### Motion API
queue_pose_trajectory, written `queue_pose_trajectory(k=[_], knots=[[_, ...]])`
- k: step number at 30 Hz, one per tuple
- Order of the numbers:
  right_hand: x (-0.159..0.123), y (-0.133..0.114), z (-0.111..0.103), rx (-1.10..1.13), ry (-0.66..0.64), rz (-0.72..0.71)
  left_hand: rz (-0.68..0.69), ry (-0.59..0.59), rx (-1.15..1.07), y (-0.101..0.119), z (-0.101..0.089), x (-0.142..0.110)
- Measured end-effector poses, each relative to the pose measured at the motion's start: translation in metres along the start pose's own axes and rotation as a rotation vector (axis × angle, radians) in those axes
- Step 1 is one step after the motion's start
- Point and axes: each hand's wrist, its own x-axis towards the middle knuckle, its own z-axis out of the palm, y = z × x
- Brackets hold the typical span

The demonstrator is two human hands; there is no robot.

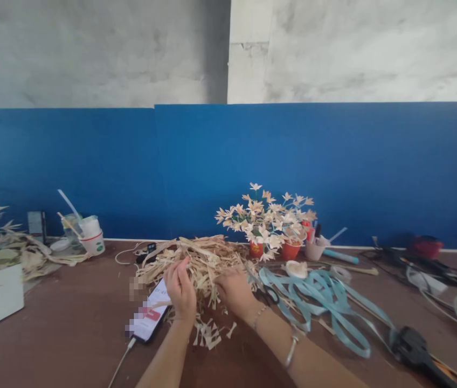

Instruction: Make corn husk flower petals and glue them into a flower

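Flowers [255, 208] were already potted, loads of straw [204, 247] left; left hand [181, 288] and right hand [234, 291] half-curled, grip couldn't be told.

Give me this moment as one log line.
left hand: near phone | right hand: at strips | grip: unclear | ribbon: right of hands

You're in what looks like a small craft workshop: rough grey walls [353, 54] and a blue partition [293, 156] face your brown worktable [70, 302], strewn with pale strips [206, 247], light-blue ribbon [320, 281] and artificial flowers [261, 215].
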Motion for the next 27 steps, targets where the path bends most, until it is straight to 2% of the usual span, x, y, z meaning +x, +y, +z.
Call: queue_pose_trajectory(k=[4,10,17,20,23,27], knots=[[0.027,-0.012,0.012,-0.069,-0.041,-0.105,0.057,-0.008,-0.012,-0.007,0.002,-0.002],[0.042,-0.01,0.024,-0.143,-0.019,-0.226,0.053,-0.007,-0.011,-0.007,0.001,-0.004],[0.045,-0.005,0.023,-0.035,0.013,-0.127,0.039,0.003,-0.025,-0.011,0.003,-0.004],[0.046,-0.007,0.022,-0.011,0.0,-0.132,0.041,0.013,-0.026,-0.013,0.003,-0.005],[0.047,-0.012,0.028,0.147,0.003,-0.126,0.044,0.011,-0.022,-0.014,0.003,-0.005],[0.049,-0.015,0.035,0.475,0.042,-0.011,0.006,0.01,-0.029,-0.013,0.002,-0.005]])
